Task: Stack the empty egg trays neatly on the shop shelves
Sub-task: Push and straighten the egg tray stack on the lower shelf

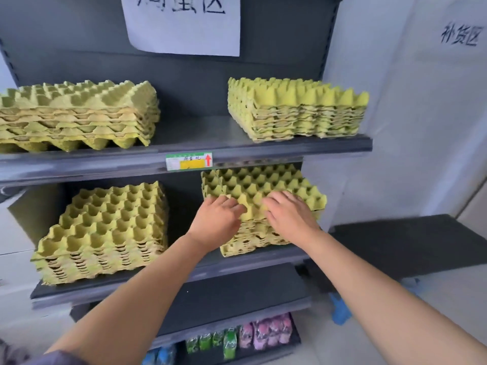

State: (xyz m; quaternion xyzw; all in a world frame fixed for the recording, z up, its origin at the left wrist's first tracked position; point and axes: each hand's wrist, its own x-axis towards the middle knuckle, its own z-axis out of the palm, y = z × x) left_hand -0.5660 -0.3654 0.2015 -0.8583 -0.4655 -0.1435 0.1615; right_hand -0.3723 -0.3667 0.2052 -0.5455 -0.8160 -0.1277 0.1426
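Four stacks: yellow-green empty egg trays in piles on the dark shelves; two on the upper shelf (pixel 200 143), two on the middle shelf (pixel 158 284)
Upper left stack (pixel 76 114): sits loosely, its trays not flush at the edges
Upper right stack (pixel 297 109): squarer; near the shelf's right end
Lower left stack (pixel 105 233): tall; turned a little askew to the shelf edge
Lower right stack (pixel 263 241): under both hands; its top tray (pixel 253 180) lies cups up, level with the pile below
Left grip (pixel 216 219): palm down at the near left corner of the top tray; thumb up on the tray, fingers bent towards the cups; the blur hides whether it is grasping the tray or only resting on it
Right grip (pixel 288 217): released; palm down, fingers spread and fairly straight, pressing on the near right part of the top tray
Arms: both bare, reaching forward and slightly inward from the lower frame, wrists nearly straight
Price label (pixel 188 161): on the upper shelf's front edge, with a red arrow
Paper sign (pixel 184 22): white, handwritten, on the back panel above
Bottom shelf: green packets (pixel 229 341) beside pink packets (pixel 268 333)
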